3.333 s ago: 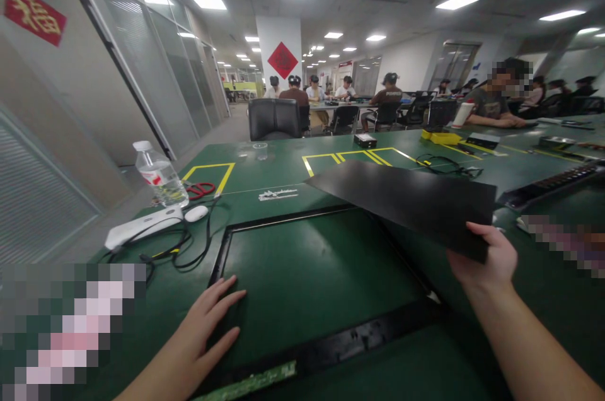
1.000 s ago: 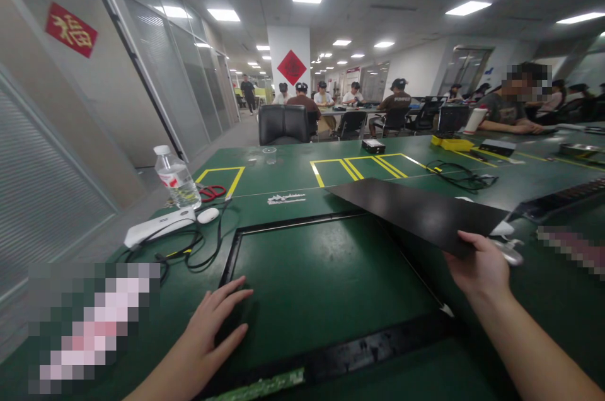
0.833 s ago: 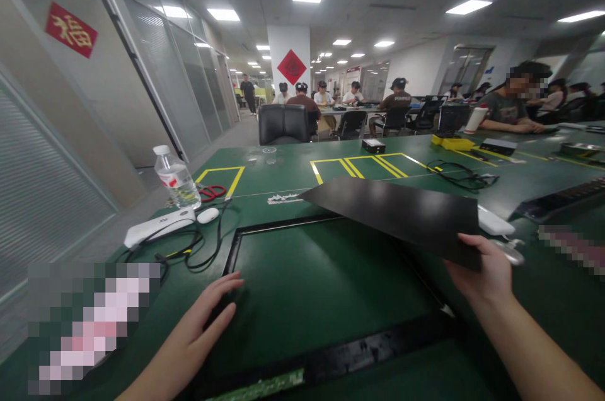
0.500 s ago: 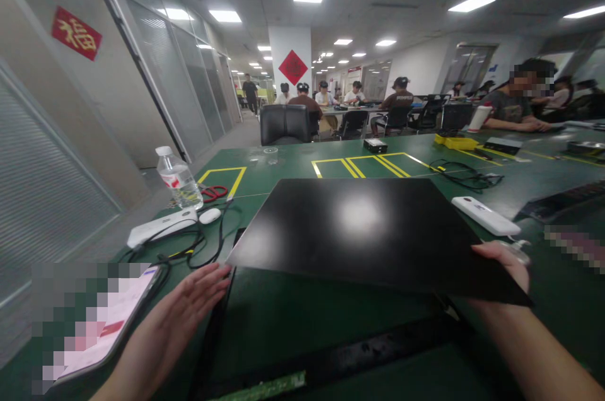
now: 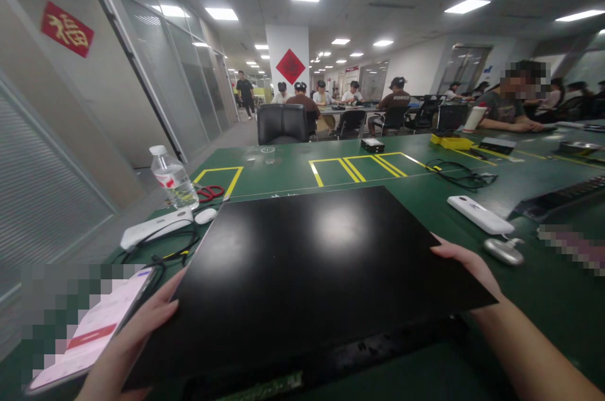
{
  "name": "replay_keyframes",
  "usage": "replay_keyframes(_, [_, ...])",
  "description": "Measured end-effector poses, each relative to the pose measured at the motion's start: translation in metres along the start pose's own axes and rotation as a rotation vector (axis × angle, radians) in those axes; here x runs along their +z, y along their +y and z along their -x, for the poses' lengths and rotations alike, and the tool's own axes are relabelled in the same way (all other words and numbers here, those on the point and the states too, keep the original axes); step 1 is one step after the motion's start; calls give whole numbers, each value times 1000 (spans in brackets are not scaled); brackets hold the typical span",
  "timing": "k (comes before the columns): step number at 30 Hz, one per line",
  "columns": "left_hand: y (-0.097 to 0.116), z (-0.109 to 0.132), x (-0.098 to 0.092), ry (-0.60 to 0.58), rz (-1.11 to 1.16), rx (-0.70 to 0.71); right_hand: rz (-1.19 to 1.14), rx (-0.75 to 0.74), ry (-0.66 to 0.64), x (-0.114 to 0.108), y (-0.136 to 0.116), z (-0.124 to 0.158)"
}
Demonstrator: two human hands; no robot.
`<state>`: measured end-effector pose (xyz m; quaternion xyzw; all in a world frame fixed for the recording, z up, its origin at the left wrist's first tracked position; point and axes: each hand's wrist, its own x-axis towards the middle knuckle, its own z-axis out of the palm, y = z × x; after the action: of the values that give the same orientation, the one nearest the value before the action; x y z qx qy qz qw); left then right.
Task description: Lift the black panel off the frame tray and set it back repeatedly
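A thin, glossy black screen panel (image 5: pixel 302 275) hangs over the green table, reflecting the ceiling lights. My left hand (image 5: pixel 151 316) grips its left edge, thumb on top and the other fingers mostly hidden underneath. On the opposite edge, my right hand (image 5: pixel 466 262) holds the panel with its thumb at the rim, its fingers out of sight below. Beneath the near edge shows part of a dark frame (image 5: pixel 373 347) with a strip of green circuit board (image 5: pixel 265 387). The panel covers the rest of that frame.
Left on the green table (image 5: pixel 278 174) are a phone (image 5: pixel 94 331), black cables, a white mouse (image 5: pixel 205 217), a water bottle (image 5: pixel 172 179) and red scissors (image 5: pixel 210 193). To the right lie a white power bank (image 5: pixel 479 215) and a silver oval object (image 5: pixel 503 251). Other people sit further off.
The panel has moved left and toward me. My left hand, flat beside it before, now grips its left edge. My right hand has shifted left with the panel.
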<state>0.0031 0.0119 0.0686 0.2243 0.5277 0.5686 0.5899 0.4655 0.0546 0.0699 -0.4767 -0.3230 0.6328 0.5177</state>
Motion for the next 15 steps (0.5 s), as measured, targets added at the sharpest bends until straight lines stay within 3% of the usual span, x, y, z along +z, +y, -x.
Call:
replay_keyframes(5, [14, -7, -4, 84, -50, 14, 70, 120, -145, -3, 8, -14])
replay_keyframes(7, [15, -9, -3, 128, -52, -30, 132, 129, -116, -6, 13, -19])
replay_keyframes(11, [9, -7, -1, 134, -55, 76, 207, 101, 31, -8, 18, -25])
replay_keyframes(15, [9, -11, -6, 182, -61, -23, 263, 81, 135, -3, 16, -24])
